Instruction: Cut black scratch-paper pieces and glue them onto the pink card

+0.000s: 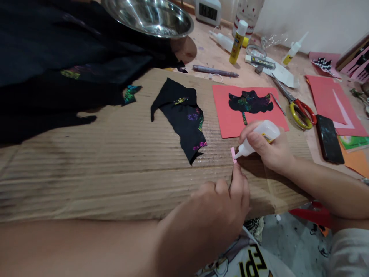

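A white glue bottle (270, 131) is gripped in my right hand (266, 148), tilted down to the left. Its nozzle tip touches a small pink paper strip (233, 153) on the cardboard. My left hand (219, 200) has its fingers closed at the strip's lower end, the index fingertip on it; the thumb is hidden. Just beyond my right hand lies a red paper sheet (226, 121) with a black glittery cutout (249, 103) and a short glittery stem on it. To the left, a black fabric scrap (184, 115) with glitter patches rests on the cardboard.
A cardboard sheet (86, 173) covers the table. Black fabric (72, 57) and a steel bowl (152, 19) are at back left. A glue stick (238, 42), pen (215, 71), scissors (301, 111), phone (329, 138) and red papers (328, 100) lie behind and right.
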A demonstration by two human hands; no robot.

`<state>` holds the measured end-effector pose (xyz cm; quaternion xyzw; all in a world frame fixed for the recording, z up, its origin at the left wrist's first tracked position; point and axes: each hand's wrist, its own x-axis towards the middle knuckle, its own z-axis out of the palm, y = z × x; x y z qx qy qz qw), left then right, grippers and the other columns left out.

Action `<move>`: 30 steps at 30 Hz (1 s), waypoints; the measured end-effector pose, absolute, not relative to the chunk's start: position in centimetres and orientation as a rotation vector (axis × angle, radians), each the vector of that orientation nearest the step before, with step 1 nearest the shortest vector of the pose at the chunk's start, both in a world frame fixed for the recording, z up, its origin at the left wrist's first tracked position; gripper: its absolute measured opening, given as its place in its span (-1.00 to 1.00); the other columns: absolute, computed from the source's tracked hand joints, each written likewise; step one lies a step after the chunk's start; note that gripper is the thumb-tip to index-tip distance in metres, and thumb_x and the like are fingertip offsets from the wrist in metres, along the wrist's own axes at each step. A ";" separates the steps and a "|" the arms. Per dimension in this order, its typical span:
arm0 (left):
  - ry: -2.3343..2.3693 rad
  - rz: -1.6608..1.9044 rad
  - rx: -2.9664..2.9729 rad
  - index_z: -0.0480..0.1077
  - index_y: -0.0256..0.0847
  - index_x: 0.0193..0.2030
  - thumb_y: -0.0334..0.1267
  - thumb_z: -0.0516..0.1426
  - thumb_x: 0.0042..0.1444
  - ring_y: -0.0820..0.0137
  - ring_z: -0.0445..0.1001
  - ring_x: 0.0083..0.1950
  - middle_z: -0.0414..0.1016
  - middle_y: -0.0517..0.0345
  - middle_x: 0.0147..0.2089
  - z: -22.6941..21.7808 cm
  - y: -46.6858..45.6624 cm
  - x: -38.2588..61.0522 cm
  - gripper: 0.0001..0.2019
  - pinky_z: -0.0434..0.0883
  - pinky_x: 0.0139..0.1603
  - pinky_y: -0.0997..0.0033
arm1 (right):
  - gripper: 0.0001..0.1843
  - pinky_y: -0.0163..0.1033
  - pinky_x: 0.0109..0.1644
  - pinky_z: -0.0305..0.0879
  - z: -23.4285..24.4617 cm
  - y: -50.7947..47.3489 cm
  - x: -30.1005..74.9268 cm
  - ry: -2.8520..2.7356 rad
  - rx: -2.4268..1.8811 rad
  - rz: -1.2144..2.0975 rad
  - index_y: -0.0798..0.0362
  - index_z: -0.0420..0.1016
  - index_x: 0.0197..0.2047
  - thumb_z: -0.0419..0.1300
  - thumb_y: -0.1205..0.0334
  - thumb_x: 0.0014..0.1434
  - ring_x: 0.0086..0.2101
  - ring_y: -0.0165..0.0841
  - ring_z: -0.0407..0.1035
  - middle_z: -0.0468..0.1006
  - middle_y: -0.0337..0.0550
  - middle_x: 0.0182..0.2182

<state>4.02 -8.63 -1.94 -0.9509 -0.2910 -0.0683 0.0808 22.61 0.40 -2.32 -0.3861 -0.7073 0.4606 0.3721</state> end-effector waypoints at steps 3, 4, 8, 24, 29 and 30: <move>-0.872 -0.202 -2.837 0.53 -0.47 0.19 -0.20 0.19 0.27 0.28 0.61 -0.42 0.54 -0.53 0.20 -2.0 -8.6 4.1 -0.55 0.45 -0.56 0.42 | -0.49 -0.29 -0.42 0.27 -2.2 0.4 22.5 -1.817 -1.009 1.165 0.00 0.42 -0.44 0.24 -0.24 0.31 -0.51 -0.43 0.33 0.44 -0.26 -0.56; -0.875 -0.201 -2.834 0.53 -0.48 0.19 -0.20 0.18 0.28 0.28 0.61 -0.42 0.54 -0.53 0.19 -2.0 -8.6 4.1 -0.55 0.46 -0.56 0.42 | -0.48 -0.29 -0.42 0.27 -2.2 0.4 22.5 -1.821 -1.018 1.160 0.01 0.42 -0.44 0.24 -0.26 0.31 -0.51 -0.43 0.32 0.44 -0.26 -0.56; -0.870 -0.199 -2.844 0.53 -0.48 0.19 -0.20 0.19 0.27 0.28 0.61 -0.43 0.53 -0.55 0.20 -1.9 -8.8 4.0 -0.55 0.45 -0.56 0.42 | -0.47 -0.28 -0.43 0.26 -2.2 0.4 22.5 -1.837 -1.025 1.151 0.02 0.41 -0.44 0.23 -0.26 0.31 -0.51 -0.43 0.30 0.43 -0.26 -0.56; -0.883 -0.236 -2.824 0.53 -0.49 0.19 -0.16 0.19 0.28 0.28 0.61 -0.42 0.54 -0.54 0.19 -2.0 -8.8 3.9 -0.53 0.44 -0.57 0.42 | -0.52 -0.15 -0.32 0.42 -2.1 0.3 22.9 -1.886 -1.015 0.902 -0.09 0.51 -0.29 0.22 -0.36 0.26 -0.38 -0.28 0.45 0.56 -0.13 -0.38; -0.878 -0.184 -2.828 0.50 -0.50 0.23 -0.18 0.21 0.25 0.26 0.61 -0.42 0.52 -0.54 0.21 -1.9 -8.8 4.0 -0.50 0.44 -0.56 0.41 | -0.57 -0.10 -0.16 0.46 -1.4 0.4 22.8 -1.889 -1.007 0.780 -0.12 0.47 -0.13 0.28 -0.30 0.24 -0.15 -0.20 0.49 0.55 -0.07 -0.16; -0.879 -0.184 -2.826 0.50 -0.50 0.23 -0.19 0.21 0.25 0.26 0.61 -0.42 0.52 -0.54 0.22 -1.9 -8.8 4.0 -0.50 0.44 -0.56 0.41 | -0.57 -0.11 -0.17 0.46 -1.3 0.4 22.9 -1.867 -1.015 0.781 -0.12 0.45 -0.12 0.29 -0.29 0.24 -0.16 -0.22 0.48 0.54 -0.08 -0.16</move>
